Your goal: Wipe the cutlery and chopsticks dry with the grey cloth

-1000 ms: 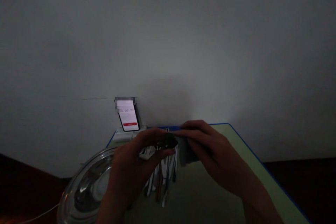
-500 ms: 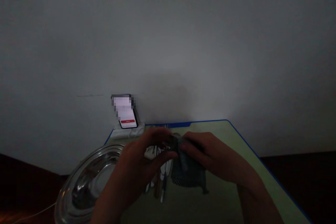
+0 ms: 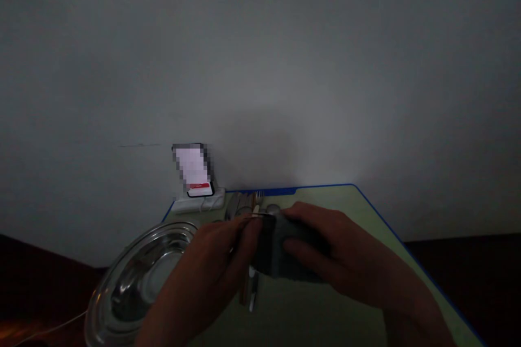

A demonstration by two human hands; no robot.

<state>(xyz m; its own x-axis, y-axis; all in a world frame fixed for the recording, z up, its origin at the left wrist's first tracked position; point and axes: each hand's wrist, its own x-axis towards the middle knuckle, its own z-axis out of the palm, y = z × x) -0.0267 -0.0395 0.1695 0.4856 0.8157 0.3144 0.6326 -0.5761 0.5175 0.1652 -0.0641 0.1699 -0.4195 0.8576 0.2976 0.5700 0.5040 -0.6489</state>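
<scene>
My right hand [image 3: 325, 241] is closed round a dark grey-green cloth [image 3: 280, 252], which hangs above the table between both hands. My left hand [image 3: 228, 252] pinches the cloth's left side between thumb and fingers. A thin bright edge runs along the top of the left thumb; I cannot tell whether it belongs to a utensil in the cloth. Just beyond the cloth shows a rounded silvery end, like a spoon's bowl [image 3: 273, 209]. Several pieces of cutlery lie below and behind the hands, among them a fork [image 3: 259, 195] and knives [image 3: 234, 205], partly covered by my fingers.
A large shiny metal bowl [image 3: 122, 282] stands at the table's left. Behind it, a lit phone [image 3: 201, 191] leans at the wall on a white power strip [image 3: 187, 205]. The pale green table [image 3: 345, 314] has a blue edge and meets the grey wall [image 3: 285, 65].
My left hand has turned and closed on the cloth's left side. The cloth's loose lower part has been lifted and spread between the hands. More cutlery shows behind the left hand.
</scene>
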